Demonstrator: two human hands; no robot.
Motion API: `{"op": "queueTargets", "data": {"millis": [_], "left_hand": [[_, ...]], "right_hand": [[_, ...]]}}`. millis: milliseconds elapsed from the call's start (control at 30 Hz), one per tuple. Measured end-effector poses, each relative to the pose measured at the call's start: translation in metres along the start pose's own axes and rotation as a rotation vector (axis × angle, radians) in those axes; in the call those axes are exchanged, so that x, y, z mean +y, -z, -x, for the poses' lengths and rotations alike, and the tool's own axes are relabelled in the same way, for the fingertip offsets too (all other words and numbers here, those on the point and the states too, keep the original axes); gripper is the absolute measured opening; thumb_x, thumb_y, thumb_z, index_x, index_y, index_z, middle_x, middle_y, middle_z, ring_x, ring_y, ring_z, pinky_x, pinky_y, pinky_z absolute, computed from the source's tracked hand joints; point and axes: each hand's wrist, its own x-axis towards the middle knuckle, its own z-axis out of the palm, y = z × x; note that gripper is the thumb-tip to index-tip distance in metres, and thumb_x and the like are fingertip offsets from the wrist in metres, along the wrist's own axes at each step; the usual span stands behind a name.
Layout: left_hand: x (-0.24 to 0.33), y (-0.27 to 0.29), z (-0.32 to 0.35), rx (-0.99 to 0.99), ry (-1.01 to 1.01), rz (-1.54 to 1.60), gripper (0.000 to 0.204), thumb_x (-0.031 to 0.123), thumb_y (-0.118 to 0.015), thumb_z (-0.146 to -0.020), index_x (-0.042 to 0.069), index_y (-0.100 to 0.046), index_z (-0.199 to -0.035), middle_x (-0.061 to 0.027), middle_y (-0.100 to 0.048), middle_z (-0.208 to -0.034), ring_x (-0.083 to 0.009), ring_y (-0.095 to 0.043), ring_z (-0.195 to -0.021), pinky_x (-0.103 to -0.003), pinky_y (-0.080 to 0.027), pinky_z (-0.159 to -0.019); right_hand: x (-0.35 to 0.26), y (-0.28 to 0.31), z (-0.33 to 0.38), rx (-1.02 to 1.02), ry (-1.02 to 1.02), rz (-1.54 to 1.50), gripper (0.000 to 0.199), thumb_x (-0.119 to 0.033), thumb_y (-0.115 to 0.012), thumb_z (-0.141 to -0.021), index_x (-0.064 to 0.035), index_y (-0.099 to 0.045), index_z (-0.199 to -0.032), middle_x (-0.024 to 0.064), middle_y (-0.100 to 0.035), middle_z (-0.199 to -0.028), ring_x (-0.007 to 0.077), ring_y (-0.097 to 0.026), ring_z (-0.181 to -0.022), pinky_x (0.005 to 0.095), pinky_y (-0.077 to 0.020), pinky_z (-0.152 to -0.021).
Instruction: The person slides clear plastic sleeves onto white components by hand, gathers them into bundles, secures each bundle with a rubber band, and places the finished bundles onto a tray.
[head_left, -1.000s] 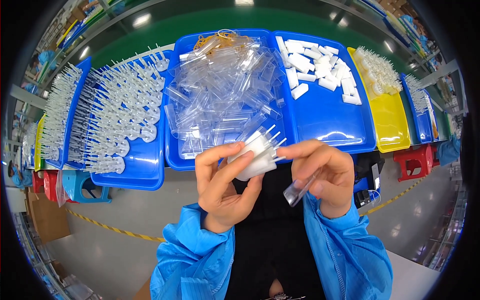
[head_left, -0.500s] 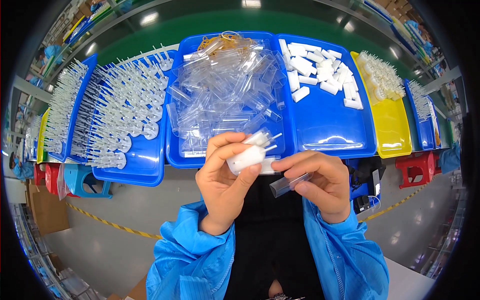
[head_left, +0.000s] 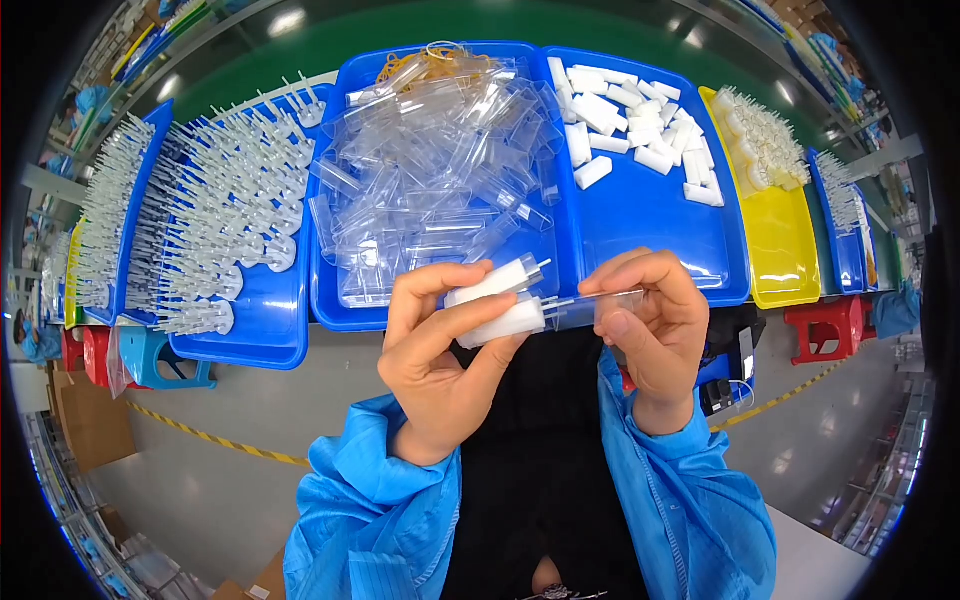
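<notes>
Brown cardboard boxes [head_left: 85, 420] stand on the floor at the lower left, beside a red stool; another brown box corner [head_left: 262, 582] shows at the bottom edge near the blue sleeve. No labels, signs or screens can be made out.

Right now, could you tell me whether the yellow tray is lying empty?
No, the yellow tray holds a cluster of small white parts at its far end, while its near half is bare.
</notes>
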Motion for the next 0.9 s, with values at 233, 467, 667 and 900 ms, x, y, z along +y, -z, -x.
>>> {"op": "queueTargets", "data": {"millis": [233, 467, 667, 900], "left_hand": [[-0.002, -0.002, -0.003, 0.001, 0.042, 0.001, 0.031, -0.007, -0.079, -0.069, 0.003, -0.074, -0.097, -0.0107, -0.056, -0.11, -0.0242, -0.061, -0.1, -0.033, -0.053, -0.083], [-0.004, -0.007, -0.007, -0.026, -0.007, -0.075, 0.033, -0.007, -0.079, -0.068, 0.004, -0.074, -0.099, -0.0112, -0.056, -0.11, -0.0256, -0.062, -0.103, -0.032, -0.055, -0.082], [-0.002, -0.013, -0.009, -0.057, -0.05, -0.136, 0.032, -0.007, -0.078, -0.069, 0.003, -0.073, -0.099, -0.0117, -0.055, -0.111, -0.0276, -0.062, -0.105, -0.033, -0.058, -0.08], [0.0, -0.015, -0.005, -0.087, -0.116, -0.227, 0.033, -0.007, -0.079, -0.069, 0.004, -0.073, -0.1, -0.0119, -0.055, -0.11, -0.0274, -0.062, -0.103, -0.032, -0.059, -0.076]], "right_hand": [[0.001, 0.004, -0.006, -0.026, -0.05, 0.052, 0.02, 0.001, -0.065, -0.085, 0.0034, -0.058, -0.103, 0.0155, -0.062, -0.105, 0.0075, -0.055, -0.078, 0.0217, -0.0459, -0.073], [0.001, 0.006, -0.008, 0.02, -0.021, 0.149, 0.019, 0.001, -0.065, -0.085, 0.0035, -0.058, -0.102, 0.0142, -0.062, -0.102, 0.0082, -0.057, -0.077, 0.0215, -0.0481, -0.071], [0.004, 0.015, -0.006, 0.03, -0.104, 0.036, 0.019, -0.001, -0.067, -0.085, 0.0042, -0.059, -0.102, 0.0134, -0.063, -0.099, 0.0093, -0.061, -0.075, 0.0195, -0.0504, -0.062], [0.009, 0.013, -0.003, 0.079, -0.04, 0.023, 0.019, -0.001, -0.067, -0.085, 0.0041, -0.059, -0.101, 0.0138, -0.064, -0.098, 0.0098, -0.062, -0.074, 0.0204, -0.0515, -0.062]]}}
